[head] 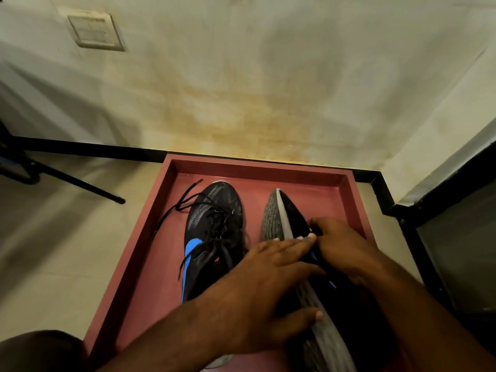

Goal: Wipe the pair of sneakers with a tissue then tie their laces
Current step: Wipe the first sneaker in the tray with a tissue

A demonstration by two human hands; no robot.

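Two black mesh sneakers with blue side stripes, both in one reddish-brown wooden tray (171,170) on floor. Left sneaker (214,224) upright, black laces (182,202) untied, trailing onto tray. Right sneaker (284,218) tipped on side, grey sole facing left.

My left hand (268,285) grips its sole edge; my right hand (341,245) pinches its upper, fingertips hidden. Heels cut off by my arms. No readable writing.
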